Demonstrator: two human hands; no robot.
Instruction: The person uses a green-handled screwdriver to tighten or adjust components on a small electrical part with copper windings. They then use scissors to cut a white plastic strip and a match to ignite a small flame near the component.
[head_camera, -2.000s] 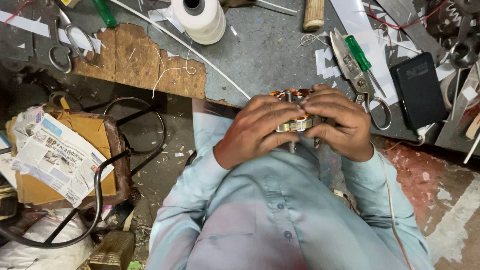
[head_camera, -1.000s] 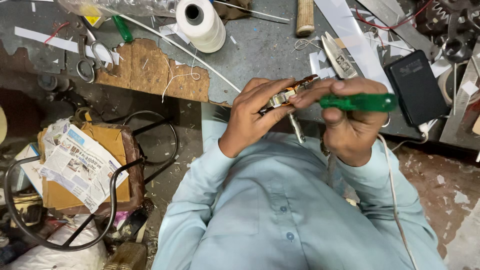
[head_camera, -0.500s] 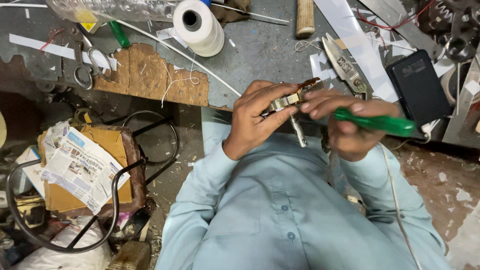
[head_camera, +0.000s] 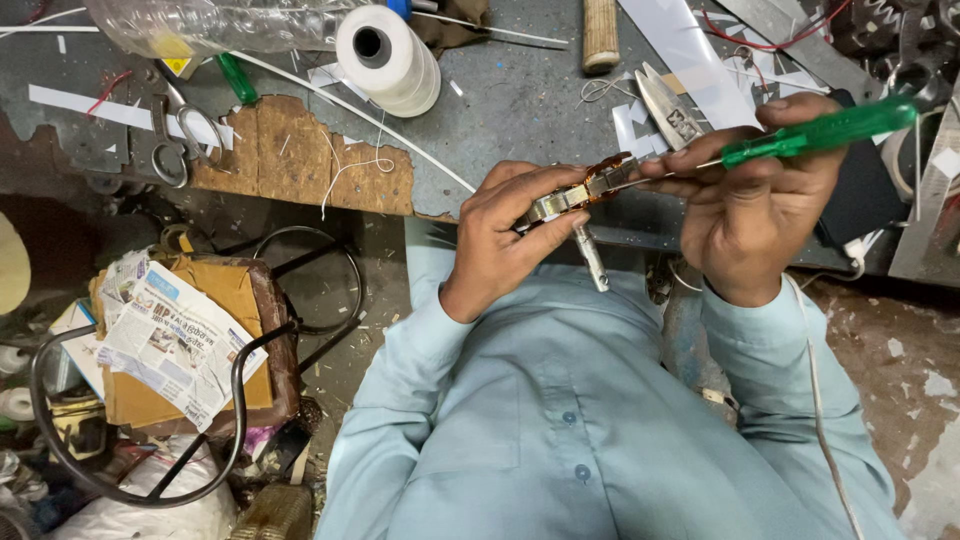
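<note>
Left grip (head_camera: 500, 240) clenches a motor armature (head_camera: 585, 195) (copper-wound); right grip (head_camera: 745, 205) grasps a green screwdriver (head_camera: 815, 130).

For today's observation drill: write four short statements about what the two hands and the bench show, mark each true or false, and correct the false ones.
1. The right hand holds a green-handled screwdriver. True.
2. The left hand is empty. False: it grips a small motor part.
3. A white thread spool lies on the bench. True.
4. The scissors are in the right hand. False: they lie on the bench.
</note>
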